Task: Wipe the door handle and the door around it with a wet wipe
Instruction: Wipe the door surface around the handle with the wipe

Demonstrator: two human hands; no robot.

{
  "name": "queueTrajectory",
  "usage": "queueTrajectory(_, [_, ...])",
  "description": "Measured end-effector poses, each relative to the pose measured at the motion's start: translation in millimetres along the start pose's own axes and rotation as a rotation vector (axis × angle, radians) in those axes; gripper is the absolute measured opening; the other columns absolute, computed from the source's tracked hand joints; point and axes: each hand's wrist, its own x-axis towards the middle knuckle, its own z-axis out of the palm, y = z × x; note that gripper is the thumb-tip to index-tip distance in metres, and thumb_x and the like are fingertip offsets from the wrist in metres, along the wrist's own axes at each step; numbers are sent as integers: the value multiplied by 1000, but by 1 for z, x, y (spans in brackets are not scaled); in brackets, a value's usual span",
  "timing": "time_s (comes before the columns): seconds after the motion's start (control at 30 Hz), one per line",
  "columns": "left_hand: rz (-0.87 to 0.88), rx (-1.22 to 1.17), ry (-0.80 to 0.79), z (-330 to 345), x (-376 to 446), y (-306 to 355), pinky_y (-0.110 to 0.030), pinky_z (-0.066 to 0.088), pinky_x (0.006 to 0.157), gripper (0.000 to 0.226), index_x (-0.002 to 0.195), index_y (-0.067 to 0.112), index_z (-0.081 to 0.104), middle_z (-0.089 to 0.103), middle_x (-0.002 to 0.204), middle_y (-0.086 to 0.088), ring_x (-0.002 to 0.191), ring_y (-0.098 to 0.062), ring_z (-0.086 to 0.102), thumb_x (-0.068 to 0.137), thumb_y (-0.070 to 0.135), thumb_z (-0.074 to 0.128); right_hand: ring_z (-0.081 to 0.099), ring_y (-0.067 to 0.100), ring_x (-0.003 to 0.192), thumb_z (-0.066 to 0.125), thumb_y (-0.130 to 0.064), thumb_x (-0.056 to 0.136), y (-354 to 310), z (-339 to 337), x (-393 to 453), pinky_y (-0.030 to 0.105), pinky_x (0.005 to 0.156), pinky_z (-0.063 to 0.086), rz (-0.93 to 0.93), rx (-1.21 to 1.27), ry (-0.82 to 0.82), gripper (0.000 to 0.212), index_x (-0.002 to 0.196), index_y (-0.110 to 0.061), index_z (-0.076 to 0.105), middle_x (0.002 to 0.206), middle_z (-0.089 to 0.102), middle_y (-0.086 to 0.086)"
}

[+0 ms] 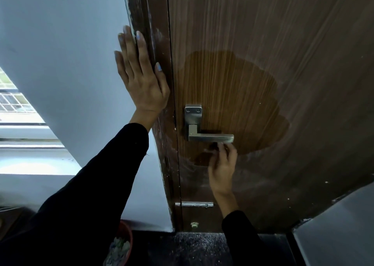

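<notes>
Brown wood-grain door (283,43) fills the right and centre of view, dusty and streaked over most of its face. A darker, damp-looking patch (242,103) spreads above and to the right of the handle, with a smaller dark spot just below the lever; the patch edge is sharp against the dusty surface around it.

White wall (60,53) takes the left side, window (12,103) at far left. Dark scuffed door frame (155,32) runs between wall and door, a thin dark gap marking the door's edge.

Left hand (139,73), black sleeve, lies flat and open, fingers spread, palm across the wall-frame corner, gripping nothing.

Right hand (222,164), also black-sleeved, is blurred, raised just under the lever's free end, fingers curled toward it. Something pale shows at the fingertips against the lever's underside; cannot tell if it is the wipe, nor how firm the hold is.

Metal door handle (210,137): square plate near the door's edge, lever pointing right. Bare door lies open above, right and below it.

Low down: a slide bolt (195,204) across the door's foot, a small pale door stop (194,224), a reddish pot (125,237) at the wall base, dark speckled floor (202,245).
</notes>
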Motion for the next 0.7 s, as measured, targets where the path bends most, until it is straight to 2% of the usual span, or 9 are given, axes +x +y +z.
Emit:
queueTrajectory(0.1, [-3,1,-6,-1,0,1,-45,18,116,50,136,-6,40,41,141,-31,135,-42,32,94,20,41,44,17,108,67,3,78,-6,4,-3,37,89,50,-119,-66,-92,42,118,-1,58,124,36,7])
queueTrajectory(0.17, [-1,0,-13,-1,-1,2,-46,19,116,50,137,-6,40,41,141,-31,135,-42,32,93,19,42,45,16,110,67,5,78,0,1,-5,38,88,52,-128,-84,-79,45,121,1,57,127,33,7])
queueTrajectory(0.27, [0,10,-17,-1,-1,1,-48,20,115,50,137,-6,40,41,141,-30,135,-42,32,92,18,43,37,26,125,64,5,78,2,-2,-1,40,104,38,-68,-70,10,56,131,3,46,136,27,10])
queueTrajectory(0.33, [-6,10,-13,-1,-1,0,-48,20,115,50,136,-6,41,41,141,-30,135,-42,33,92,17,45,30,27,130,65,-2,80,-5,4,3,41,108,30,-95,-125,-16,57,132,3,42,139,28,13])
queueTrajectory(0.43, [-12,11,-9,-2,1,1,-47,20,115,50,136,-6,41,42,141,-30,135,-42,33,92,19,44,32,27,129,66,-7,81,-9,11,-7,49,102,41,-168,-188,-160,55,130,1,44,137,40,19])
queueTrajectory(0.5, [-13,7,-7,-2,1,1,-48,21,115,50,136,-6,41,42,141,-30,135,-42,34,93,20,43,32,25,131,64,-7,82,2,8,-18,49,99,45,-158,-210,-217,57,134,1,41,139,41,20])
queueTrajectory(0.6, [-2,6,-9,-3,-1,2,-47,20,115,50,137,-6,40,41,141,-30,135,-42,33,93,20,41,23,23,137,61,-6,84,13,1,-21,50,105,38,-5,-161,-113,67,141,-2,28,148,28,18])
queueTrajectory(0.7, [-8,9,-3,-2,0,2,-46,20,116,50,136,-5,41,42,141,-30,135,-42,33,93,20,42,20,25,138,65,-9,81,4,6,-7,45,109,30,16,-138,-51,71,141,-4,27,148,23,18])
